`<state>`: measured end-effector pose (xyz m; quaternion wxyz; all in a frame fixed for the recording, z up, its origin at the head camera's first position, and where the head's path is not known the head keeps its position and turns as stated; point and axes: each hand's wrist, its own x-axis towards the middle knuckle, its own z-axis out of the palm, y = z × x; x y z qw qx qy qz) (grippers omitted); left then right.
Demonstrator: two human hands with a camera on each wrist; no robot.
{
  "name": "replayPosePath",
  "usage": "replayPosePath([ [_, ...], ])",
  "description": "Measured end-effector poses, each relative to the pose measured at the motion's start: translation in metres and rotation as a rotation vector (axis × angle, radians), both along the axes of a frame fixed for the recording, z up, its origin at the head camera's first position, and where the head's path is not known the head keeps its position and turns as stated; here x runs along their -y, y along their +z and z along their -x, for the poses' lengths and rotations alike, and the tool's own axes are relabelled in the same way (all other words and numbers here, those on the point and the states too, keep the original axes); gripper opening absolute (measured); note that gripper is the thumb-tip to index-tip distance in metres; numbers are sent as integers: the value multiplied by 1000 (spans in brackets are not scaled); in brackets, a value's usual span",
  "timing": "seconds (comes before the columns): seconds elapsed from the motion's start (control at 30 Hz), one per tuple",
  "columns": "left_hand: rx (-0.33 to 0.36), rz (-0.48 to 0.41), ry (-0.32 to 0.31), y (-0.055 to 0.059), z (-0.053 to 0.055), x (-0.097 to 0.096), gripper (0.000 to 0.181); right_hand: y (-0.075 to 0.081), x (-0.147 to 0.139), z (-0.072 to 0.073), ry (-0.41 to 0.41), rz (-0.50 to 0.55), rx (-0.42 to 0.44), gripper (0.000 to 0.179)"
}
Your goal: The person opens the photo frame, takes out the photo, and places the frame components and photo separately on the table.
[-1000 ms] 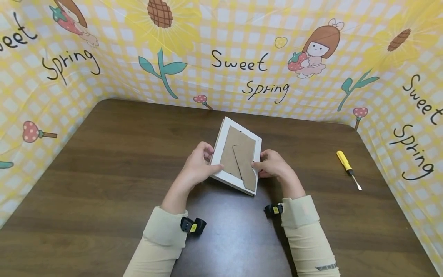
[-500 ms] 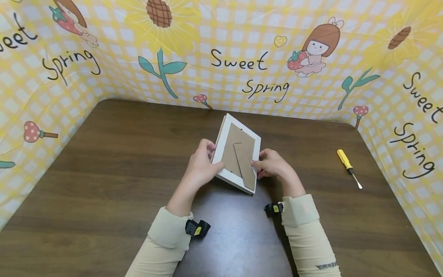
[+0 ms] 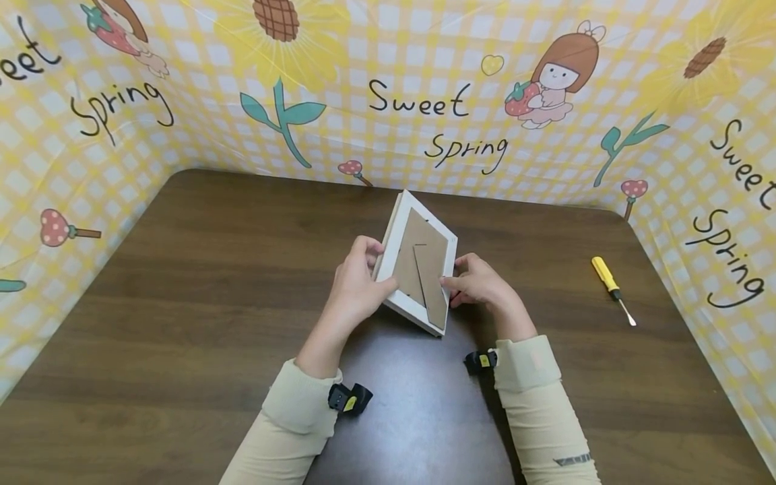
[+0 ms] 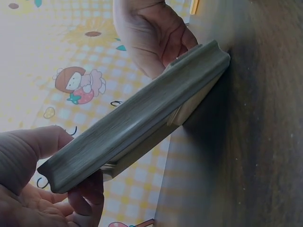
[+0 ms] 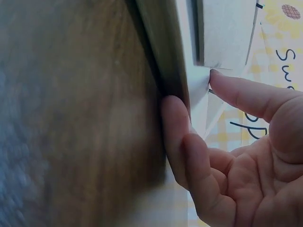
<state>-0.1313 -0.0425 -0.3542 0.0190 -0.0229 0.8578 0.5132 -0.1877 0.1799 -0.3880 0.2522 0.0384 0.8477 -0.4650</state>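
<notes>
A white picture frame [image 3: 397,259] with a brown backing board [image 3: 418,269] and a cut-out stand flap is tilted over the table, its back towards the head camera. My left hand [image 3: 362,279] grips its left edge, thumb on the back, fingers behind. On the other side, my right hand [image 3: 481,286] pinches the right edge, with the thumb on the back near a small metal tab. The left wrist view shows the moulded edge of the picture frame [image 4: 137,118] between both hands. In the right wrist view, thumb and fingers [image 5: 196,161] lie on either side of the border.
A screwdriver [image 3: 613,289] with a yellow handle lies on the dark wooden table [image 3: 212,323] at the right. A patterned yellow checked cloth [image 3: 418,128] hangs along the back and both sides of the table.
The picture frame has tipped up more steeply, its top corner moving up and slightly right. My left hand has shifted right and away from me with it, while the right stays nearly in place.
</notes>
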Motion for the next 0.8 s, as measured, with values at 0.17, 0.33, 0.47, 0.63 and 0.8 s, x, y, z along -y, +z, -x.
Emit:
replayPosePath([
  [0.17, -32, -18, 8, 2, -2, -3, 51, 0, 0, 1, 21, 25, 1, 58],
  [0.33, -80, -24, -19, 4, -5, -7, 51, 1, -1, 0, 29, 15, 0, 58],
  [0.47, -139, -35, -44, 4, -7, -12, 52, 0, -1, 0, 18, 28, 4, 59],
  [0.63, -214, -94, -61, 1, -7, -18, 51, -1, -1, 1, 22, 39, 6, 58],
  [0.8, -269, -139, -29, -1, -9, -26, 49, 0, -2, 1, 37, 24, 3, 57],
])
